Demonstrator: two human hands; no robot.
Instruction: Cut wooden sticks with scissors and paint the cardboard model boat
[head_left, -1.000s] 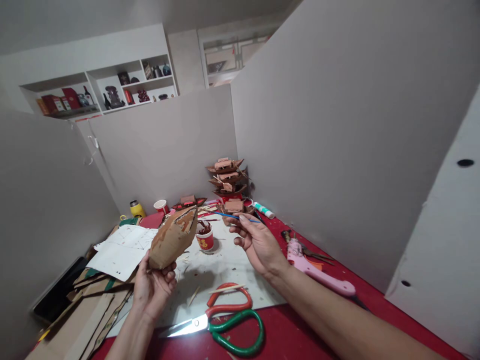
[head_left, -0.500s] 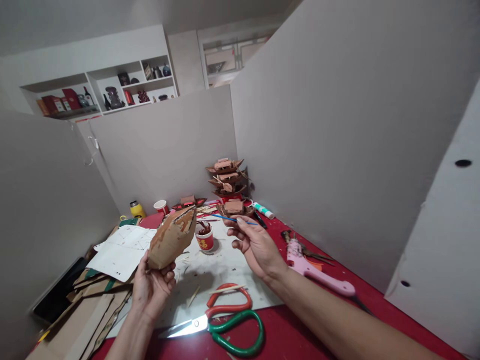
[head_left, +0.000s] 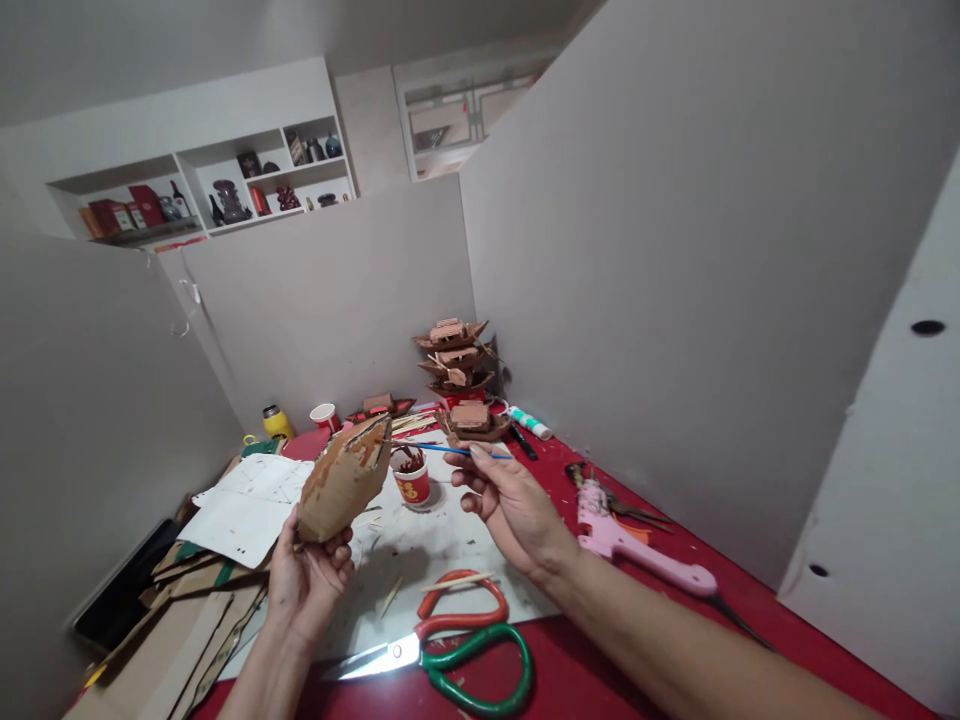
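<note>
A cardboard boat hull (head_left: pixel 341 485), partly coated in brown paint, is held up by its lower end in my left hand (head_left: pixel 309 580). My right hand (head_left: pixel 514 510) pinches a thin blue brush (head_left: pixel 450 450) that lies nearly level, its tip pointing left at the hull's upper right edge. Whether the tip touches the hull is hard to tell. Below the brush stands a red and white paper cup (head_left: pixel 412 482) with dark brown paint inside and on its rim.
Scissors (head_left: pixel 450 650) with red and green handles lie in front. A pink glue gun (head_left: pixel 645 560) is at the right. Brown model boats (head_left: pixel 454 360) are stacked behind; papers (head_left: pixel 240 505) and cardboard (head_left: pixel 150 650) lie left.
The brush in my right hand has moved left, its tip now close to the hull's edge. My left hand keeps its hold on the hull. The view has shifted slightly.
</note>
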